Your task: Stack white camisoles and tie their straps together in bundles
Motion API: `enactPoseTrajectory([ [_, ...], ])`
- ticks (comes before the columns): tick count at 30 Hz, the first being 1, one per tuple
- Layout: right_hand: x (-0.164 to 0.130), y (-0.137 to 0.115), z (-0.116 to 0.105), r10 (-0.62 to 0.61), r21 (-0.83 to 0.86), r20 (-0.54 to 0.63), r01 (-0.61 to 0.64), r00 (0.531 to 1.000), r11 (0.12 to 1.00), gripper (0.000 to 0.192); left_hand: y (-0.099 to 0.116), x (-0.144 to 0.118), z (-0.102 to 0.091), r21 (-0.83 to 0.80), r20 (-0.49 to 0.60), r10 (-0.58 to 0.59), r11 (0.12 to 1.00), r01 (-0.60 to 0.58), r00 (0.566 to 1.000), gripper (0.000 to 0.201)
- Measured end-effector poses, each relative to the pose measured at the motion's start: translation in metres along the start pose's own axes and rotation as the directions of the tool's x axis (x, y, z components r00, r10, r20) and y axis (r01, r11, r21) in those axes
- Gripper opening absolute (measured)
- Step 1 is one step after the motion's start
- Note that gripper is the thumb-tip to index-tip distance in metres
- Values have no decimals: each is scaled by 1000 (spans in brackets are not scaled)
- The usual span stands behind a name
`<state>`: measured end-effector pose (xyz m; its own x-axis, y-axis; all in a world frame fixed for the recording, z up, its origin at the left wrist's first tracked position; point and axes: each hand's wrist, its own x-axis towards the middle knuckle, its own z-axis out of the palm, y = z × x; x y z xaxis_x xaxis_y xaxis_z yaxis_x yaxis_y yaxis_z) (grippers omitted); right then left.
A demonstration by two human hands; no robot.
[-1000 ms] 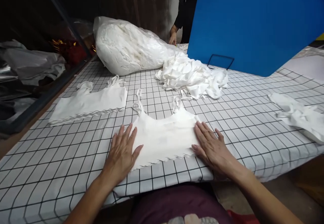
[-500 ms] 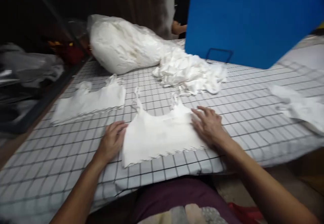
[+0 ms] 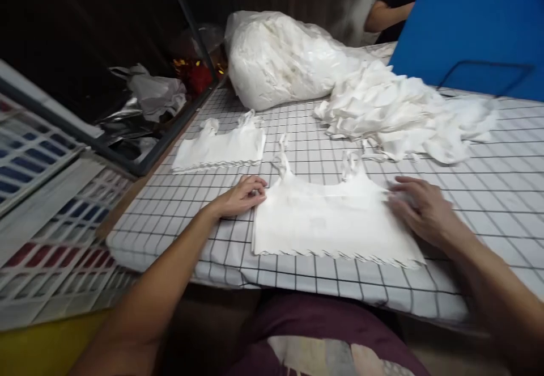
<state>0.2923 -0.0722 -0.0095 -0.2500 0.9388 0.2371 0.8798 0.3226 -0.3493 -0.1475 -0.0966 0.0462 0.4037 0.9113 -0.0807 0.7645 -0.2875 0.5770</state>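
Observation:
A white strappy top (image 3: 323,217) with a scalloped hem lies flat before me near the table's front edge; layered edges suggest several stacked together. My left hand (image 3: 243,195) rests at its left side, fingertips touching the edge, thumb and fingers slightly apart. At the opposite side is my right hand (image 3: 420,208), somewhat blurred, its fingers stretched toward the top's right edge and open. The thin straps reach away from me. Farther back on the left lies another small stack of white tops (image 3: 221,148), straps also pointing away.
A loose heap of white garments (image 3: 395,112) lies at the back right, beside a full clear plastic bag (image 3: 284,61). Behind the heap stands a blue panel (image 3: 471,30); another person's arm (image 3: 389,16) shows beside it. Plastic baskets (image 3: 46,194) stand left of the checked tablecloth (image 3: 161,211).
My view has swung left, so things sit farther right and the baskets appear. Both hands stay at the top's sides; the right fingers now lie nearer its edge, less over the fabric.

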Motion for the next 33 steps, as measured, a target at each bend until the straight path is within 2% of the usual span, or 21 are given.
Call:
enactPoseTrajectory([
  [2,1,-4,-1,-8,24,46,7,999,1000,36,-4,0,-2,-11,-13,23,1000,-23,1000,26],
  [5,5,-6,-7,4,70,91,-10,996,998,25,-14,4,-2,-18,18,-8,1000,9,1000,31],
  [9,8,-3,-17,39,195,117,-62,992,979,19,-19,10,-2,-108,24,-23,994,25,999,37],
  [12,9,-2,-19,57,233,115,-82,992,969,19,-20,11,0,-64,41,-37,997,40,998,38],
  [16,0,-11,-17,87,98,64,-93,994,991,22,-31,13,4,42,23,22,999,-23,999,32],
  [18,-12,-20,-14,41,-14,48,-40,998,999,32,-36,14,5,66,13,49,997,-50,999,31],
  [21,-35,-29,-11,-23,-154,89,37,996,987,41,-38,14,3,77,17,52,996,-53,998,32],
  [24,-54,-27,-11,54,-263,93,-28,994,964,43,-33,13,3,62,14,15,998,-16,1000,34],
  [26,-61,-25,-13,122,-303,55,-100,991,948,44,-28,12,6,66,-39,-10,998,12,999,35],
  [28,-66,-27,-13,133,-317,21,-120,991,941,44,-22,9,11,83,-135,-34,996,45,990,36],
  [30,-70,-30,-11,95,-312,19,-84,995,946,46,-16,5,17,86,-229,-71,992,93,971,35],
  [33,-75,-33,-1,42,-304,20,-34,999,952,51,-7,-2,26,58,-293,-128,987,151,948,31],
])
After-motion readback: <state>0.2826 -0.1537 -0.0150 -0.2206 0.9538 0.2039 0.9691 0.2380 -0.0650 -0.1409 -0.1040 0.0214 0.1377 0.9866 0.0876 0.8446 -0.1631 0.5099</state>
